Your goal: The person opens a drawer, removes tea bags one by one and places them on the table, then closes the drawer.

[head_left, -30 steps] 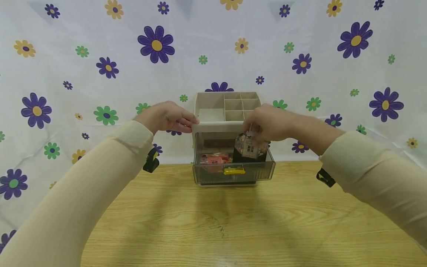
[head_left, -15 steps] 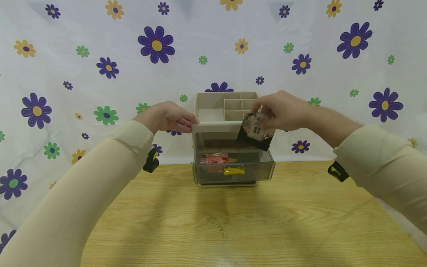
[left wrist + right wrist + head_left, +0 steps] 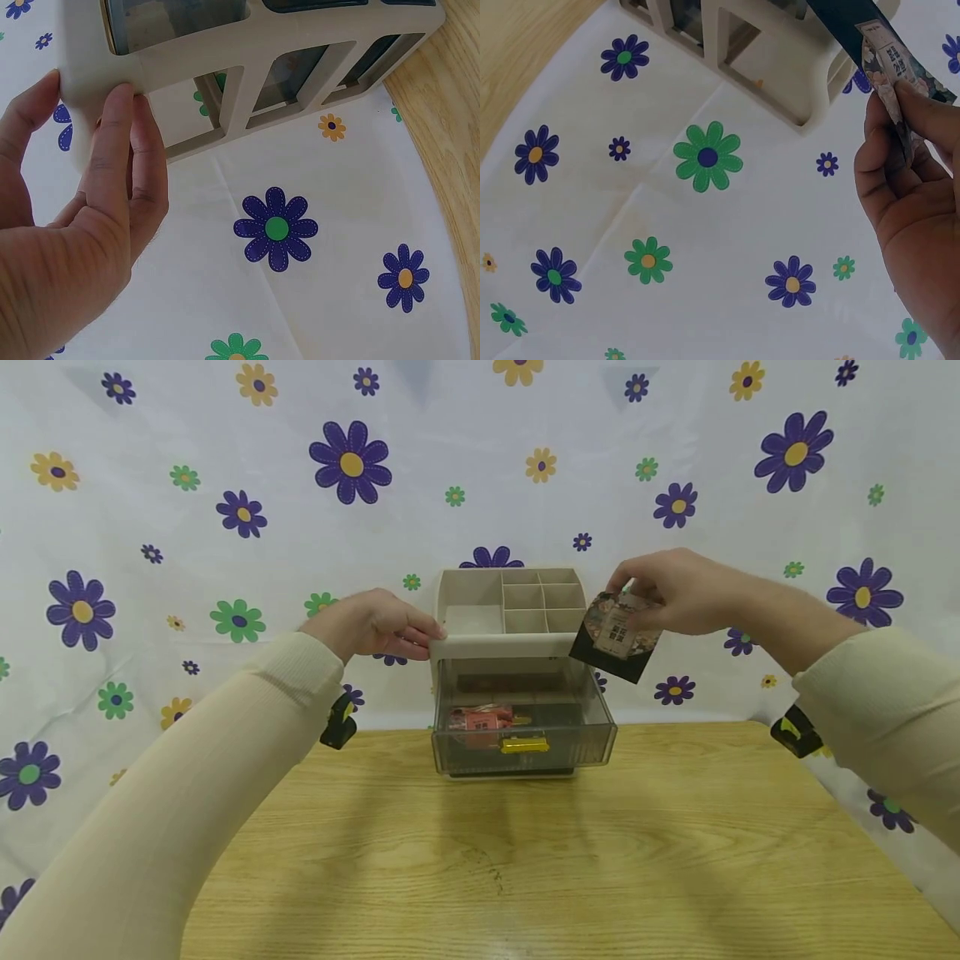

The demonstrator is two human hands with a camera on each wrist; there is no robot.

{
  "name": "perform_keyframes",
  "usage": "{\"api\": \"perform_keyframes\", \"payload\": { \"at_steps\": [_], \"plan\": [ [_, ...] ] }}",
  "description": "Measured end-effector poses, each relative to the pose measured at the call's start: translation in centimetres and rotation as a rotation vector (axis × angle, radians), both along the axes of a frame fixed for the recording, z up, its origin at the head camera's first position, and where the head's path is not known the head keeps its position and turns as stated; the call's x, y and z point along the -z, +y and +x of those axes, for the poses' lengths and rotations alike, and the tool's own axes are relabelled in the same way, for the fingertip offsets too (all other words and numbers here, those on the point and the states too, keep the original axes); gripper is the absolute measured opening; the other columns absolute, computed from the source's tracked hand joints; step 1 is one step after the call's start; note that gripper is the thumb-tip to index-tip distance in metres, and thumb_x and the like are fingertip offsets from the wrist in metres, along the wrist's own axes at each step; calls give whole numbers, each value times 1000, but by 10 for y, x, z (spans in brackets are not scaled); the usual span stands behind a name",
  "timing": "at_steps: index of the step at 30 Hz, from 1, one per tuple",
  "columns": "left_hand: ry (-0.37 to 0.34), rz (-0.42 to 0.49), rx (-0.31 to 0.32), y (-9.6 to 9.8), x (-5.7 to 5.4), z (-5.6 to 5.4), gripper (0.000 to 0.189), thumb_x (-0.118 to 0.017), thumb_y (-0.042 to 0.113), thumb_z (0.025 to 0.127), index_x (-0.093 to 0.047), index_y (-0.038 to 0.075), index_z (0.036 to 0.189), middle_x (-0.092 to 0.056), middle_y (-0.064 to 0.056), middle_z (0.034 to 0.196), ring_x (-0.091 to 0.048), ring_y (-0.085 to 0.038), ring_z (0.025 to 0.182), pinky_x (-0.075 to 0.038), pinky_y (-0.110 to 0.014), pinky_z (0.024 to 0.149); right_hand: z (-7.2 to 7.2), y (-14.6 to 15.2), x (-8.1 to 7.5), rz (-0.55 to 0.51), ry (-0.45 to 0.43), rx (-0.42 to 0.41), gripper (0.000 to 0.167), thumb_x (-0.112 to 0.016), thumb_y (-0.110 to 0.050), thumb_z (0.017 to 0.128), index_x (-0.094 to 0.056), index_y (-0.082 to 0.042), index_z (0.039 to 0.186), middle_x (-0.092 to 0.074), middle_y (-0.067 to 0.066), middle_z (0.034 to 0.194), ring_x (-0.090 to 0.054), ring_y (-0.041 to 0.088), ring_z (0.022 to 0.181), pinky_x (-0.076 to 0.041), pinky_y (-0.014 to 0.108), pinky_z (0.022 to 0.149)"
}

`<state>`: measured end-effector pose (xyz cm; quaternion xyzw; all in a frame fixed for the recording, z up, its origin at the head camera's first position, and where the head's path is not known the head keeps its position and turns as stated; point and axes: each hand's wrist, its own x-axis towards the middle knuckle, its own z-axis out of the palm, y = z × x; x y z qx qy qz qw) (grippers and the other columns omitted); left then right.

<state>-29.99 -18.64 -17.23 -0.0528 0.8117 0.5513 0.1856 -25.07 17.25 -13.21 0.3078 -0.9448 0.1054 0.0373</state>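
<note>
My right hand (image 3: 678, 593) pinches a flat black packet (image 3: 613, 647) with a floral print and a pale label. It hangs tilted in the air just right of a cream drawer organizer (image 3: 491, 646). In the right wrist view, thumb and fingers squeeze the packet's (image 3: 889, 60) gathered end. My left hand (image 3: 386, 622) grips the organizer's upper left corner. The left wrist view has its fingers (image 3: 112, 150) on the side wall and the thumb around the edge. The clear grey drawer (image 3: 570, 745), with a gold handle (image 3: 525, 744), is pulled out. Inside lies a red packet (image 3: 480, 727).
Divided compartments (image 3: 543, 597) form the organizer's top. It stands at the back of a wooden table (image 3: 480, 852), against a white cloth (image 3: 285, 427) with printed flowers.
My right hand has lifted the black packet out of the drawer and carried it up and to the right. The left hand stays on the organizer's corner.
</note>
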Motion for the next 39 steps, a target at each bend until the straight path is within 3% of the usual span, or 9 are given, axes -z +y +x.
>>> {"api": "perform_keyframes", "payload": {
  "at_steps": [5,11,17,20,25,31,39],
  "plan": [
    [2,-9,0,0,0,0,55,-77,10,87,-52,0,135,-62,-15,119,-71,-24,94,-57,-36,94,-4,14,2,14,4,33,34,-73,-9,89,-63,-5,122,-71,9,95,-61,23,84,-56,42,81],
    [0,-13,3,0,0,0,56,-78,11,87,-51,0,135,-62,-15,121,-71,-24,95,-59,-35,91,-10,33,5,16,4,76,34,-73,-10,90,-63,-4,122,-71,8,95,-64,23,86,-58,46,82],
    [-2,-14,11,1,-1,1,55,-77,11,87,-52,0,135,-64,-14,118,-72,-23,93,-58,-35,93,-19,54,20,31,-43,104,32,-70,-9,92,-63,-1,122,-66,5,84,-57,21,77,-55,35,70],
    [-2,-17,9,0,-1,2,54,-77,11,87,-52,0,134,-65,-13,114,-72,-22,91,-58,-35,93,-23,62,31,44,-74,104,30,-67,-9,93,-63,0,122,-68,4,85,-57,20,76,-55,34,66],
    [-8,-14,13,0,-2,1,51,-74,9,89,-51,-2,134,-62,-16,118,-70,-22,90,-57,-37,95,-28,65,51,113,-142,96,30,-63,-8,93,-64,0,122,-70,6,93,-62,23,83,-57,43,71],
    [-25,-10,17,0,0,0,50,-73,9,91,-51,-2,135,-60,-17,123,-68,-23,94,-53,-39,103,-31,59,90,198,-271,61,28,-64,-8,92,-66,1,119,-69,10,102,-64,25,91,-59,47,78],
    [-15,-27,12,-1,-1,2,55,-75,13,89,-50,1,137,-61,-16,126,-71,-23,96,-59,-33,92,-31,53,137,269,-360,-8,17,-66,-3,91,-71,-4,107,-69,8,100,-63,22,87,-60,42,75]
  ]
}}
